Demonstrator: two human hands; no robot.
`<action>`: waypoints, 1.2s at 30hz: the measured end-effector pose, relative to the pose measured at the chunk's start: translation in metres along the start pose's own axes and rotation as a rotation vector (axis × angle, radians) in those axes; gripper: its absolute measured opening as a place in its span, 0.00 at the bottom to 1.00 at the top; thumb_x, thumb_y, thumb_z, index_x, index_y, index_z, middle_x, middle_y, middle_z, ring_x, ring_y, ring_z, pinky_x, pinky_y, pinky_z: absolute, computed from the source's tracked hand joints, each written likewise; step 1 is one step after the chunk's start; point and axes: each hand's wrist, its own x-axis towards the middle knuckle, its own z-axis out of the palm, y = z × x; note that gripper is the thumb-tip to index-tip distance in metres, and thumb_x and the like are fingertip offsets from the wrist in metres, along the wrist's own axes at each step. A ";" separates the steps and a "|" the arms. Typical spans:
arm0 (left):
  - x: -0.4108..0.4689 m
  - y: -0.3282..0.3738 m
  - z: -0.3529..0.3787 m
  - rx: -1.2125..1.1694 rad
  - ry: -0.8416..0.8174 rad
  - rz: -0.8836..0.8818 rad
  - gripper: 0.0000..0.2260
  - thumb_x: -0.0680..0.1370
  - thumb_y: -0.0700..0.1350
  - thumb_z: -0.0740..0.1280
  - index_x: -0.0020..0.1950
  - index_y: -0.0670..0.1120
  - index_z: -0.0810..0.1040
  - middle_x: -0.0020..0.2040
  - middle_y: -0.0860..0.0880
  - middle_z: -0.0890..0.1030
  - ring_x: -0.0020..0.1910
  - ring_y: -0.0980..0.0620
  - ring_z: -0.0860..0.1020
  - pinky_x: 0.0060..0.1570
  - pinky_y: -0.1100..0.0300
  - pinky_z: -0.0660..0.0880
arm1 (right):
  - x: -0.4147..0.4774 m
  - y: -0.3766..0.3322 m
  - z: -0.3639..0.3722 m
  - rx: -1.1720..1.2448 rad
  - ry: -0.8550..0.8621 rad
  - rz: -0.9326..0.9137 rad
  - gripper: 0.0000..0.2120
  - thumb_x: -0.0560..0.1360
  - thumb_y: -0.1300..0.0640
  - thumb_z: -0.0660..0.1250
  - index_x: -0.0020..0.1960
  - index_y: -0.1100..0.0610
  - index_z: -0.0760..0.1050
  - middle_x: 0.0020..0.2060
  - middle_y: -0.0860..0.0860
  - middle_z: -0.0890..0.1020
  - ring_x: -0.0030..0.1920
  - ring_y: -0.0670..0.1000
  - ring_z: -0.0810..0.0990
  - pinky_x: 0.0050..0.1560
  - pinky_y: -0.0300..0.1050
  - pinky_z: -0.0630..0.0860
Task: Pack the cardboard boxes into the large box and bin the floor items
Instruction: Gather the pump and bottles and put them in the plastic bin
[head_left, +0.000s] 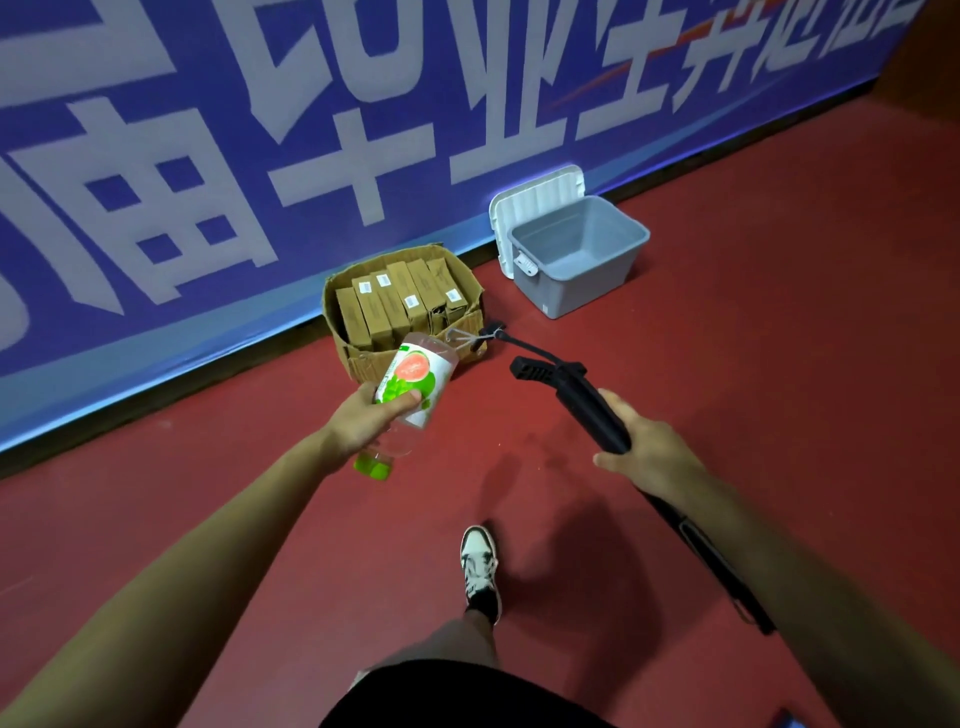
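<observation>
holding a bottle (415, 374) in the left grip (361, 423), right grip (647, 449) curled round a black tool (582, 395).

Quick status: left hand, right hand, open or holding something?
Left hand: gripping the bottle.
Right hand: gripping the black grabber.

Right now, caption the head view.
A bottle in left hand, grabber in right hand, facing packed box and open bin.
</observation>
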 end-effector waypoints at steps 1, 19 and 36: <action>0.020 0.006 -0.001 -0.010 -0.005 0.007 0.09 0.77 0.51 0.66 0.50 0.47 0.72 0.41 0.51 0.76 0.35 0.56 0.74 0.30 0.65 0.72 | 0.020 -0.001 -0.006 -0.010 -0.007 0.002 0.41 0.71 0.55 0.71 0.75 0.39 0.52 0.53 0.49 0.80 0.51 0.51 0.79 0.52 0.41 0.73; 0.346 0.164 -0.001 -0.101 -0.112 -0.090 0.19 0.71 0.58 0.70 0.51 0.45 0.74 0.36 0.49 0.77 0.30 0.53 0.75 0.27 0.62 0.72 | 0.352 -0.001 -0.139 -0.040 0.026 0.082 0.41 0.71 0.55 0.72 0.76 0.43 0.53 0.59 0.55 0.80 0.58 0.57 0.79 0.57 0.46 0.74; 0.616 0.320 0.119 -0.170 -0.095 -0.152 0.12 0.77 0.52 0.66 0.51 0.44 0.78 0.39 0.47 0.81 0.30 0.54 0.79 0.25 0.67 0.72 | 0.644 0.066 -0.310 0.013 -0.052 0.063 0.39 0.70 0.59 0.73 0.75 0.46 0.58 0.59 0.53 0.80 0.59 0.56 0.78 0.54 0.42 0.71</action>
